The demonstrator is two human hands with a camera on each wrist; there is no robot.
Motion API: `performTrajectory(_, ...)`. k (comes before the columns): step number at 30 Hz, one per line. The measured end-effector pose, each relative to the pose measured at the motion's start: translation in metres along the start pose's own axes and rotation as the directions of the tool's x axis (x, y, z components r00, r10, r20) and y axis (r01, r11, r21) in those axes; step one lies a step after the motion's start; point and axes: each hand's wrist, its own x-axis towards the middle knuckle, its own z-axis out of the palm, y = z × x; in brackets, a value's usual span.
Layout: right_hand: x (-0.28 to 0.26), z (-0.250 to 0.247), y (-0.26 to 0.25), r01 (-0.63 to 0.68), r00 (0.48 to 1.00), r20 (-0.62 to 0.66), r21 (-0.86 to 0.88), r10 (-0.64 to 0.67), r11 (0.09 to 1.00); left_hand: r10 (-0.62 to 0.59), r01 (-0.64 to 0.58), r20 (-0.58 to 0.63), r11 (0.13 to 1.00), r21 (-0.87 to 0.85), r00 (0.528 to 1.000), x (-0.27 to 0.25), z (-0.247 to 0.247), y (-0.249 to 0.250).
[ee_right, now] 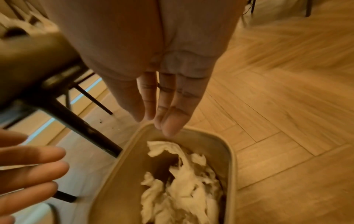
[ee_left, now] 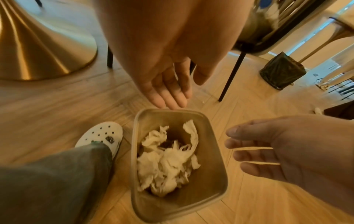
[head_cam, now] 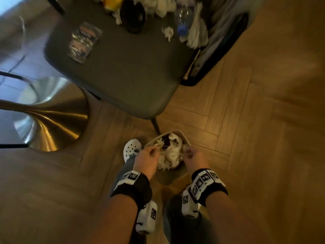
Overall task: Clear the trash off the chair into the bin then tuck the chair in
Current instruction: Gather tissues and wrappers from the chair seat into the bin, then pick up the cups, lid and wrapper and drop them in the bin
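The far part of the chair [head_cam: 123,67] with its tissues [head_cam: 158,6] and bottle [head_cam: 184,20] is blurred and cut by the top edge.

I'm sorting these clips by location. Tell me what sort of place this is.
Probably an indoor dining area, at home or in a café. A padded chair on thin black legs stands beside a table's brass pedestal base on herringbone wood flooring, with a small bin of crumpled tissues on the floor.
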Motion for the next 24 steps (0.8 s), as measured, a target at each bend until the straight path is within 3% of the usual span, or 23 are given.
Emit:
performTrajectory(4, -0.036, -0.042, -0.057, 0.153, 0.988, 0.016, 0.007, -0.153, 0.988, 0.119, -0.114, -0.081, 0.992, 0.057, 0.99, -0.026, -0.058, 0.036)
performTrajectory(8, -0.057, -0.083, -0.146, 0.33, 0.944, -0.003, -0.036, -0.33, 0.943, 0.202, -0.197, -0.18, 0.979, 0.046, 0.963, -0.024, -0.127, 0.072)
performTrajectory(12, -0.03, -0.108, -0.244, 0.433, 0.892, -0.113, -0.059, -0.437, 0.9, 0.311, -0.291, -0.35, 0.95, 0.109, 0.883, 0.014, -0.196, 0.115)
performTrajectory(14, -0.002, -0.116, -0.287, 0.419, 0.874, -0.196, -0.161, -0.445, 0.894, 0.338, -0.282, -0.432, 0.94, 0.191, 0.836, 0.044, -0.226, 0.135)
performTrajectory(17, 0.044, -0.117, -0.339, 0.332, 0.88, -0.229, -0.331, -0.416, 0.883, 0.28, -0.157, -0.504, 0.949, 0.273, 0.817, 0.09, -0.266, 0.157)
performTrajectory(21, 0.091, -0.1, -0.372, 0.121, 0.941, -0.172, -0.631, -0.291, 0.766, 0.214, -0.029, -0.469, 0.928, 0.371, 0.857, 0.144, -0.296, 0.169)
performTrajectory(22, 0.096, -0.096, -0.374, 0.08, 0.942, -0.197, -0.655, -0.272, 0.751, 0.186, 0.007, -0.45, 0.919, 0.395, 0.873, 0.153, -0.299, 0.171)
performTrajectory(24, 0.097, -0.091, -0.377, 0.056, 0.941, -0.24, -0.59, -0.241, 0.805, 0.12, 0.084, -0.416, 0.894, 0.44, 0.901, 0.164, -0.303, 0.175)
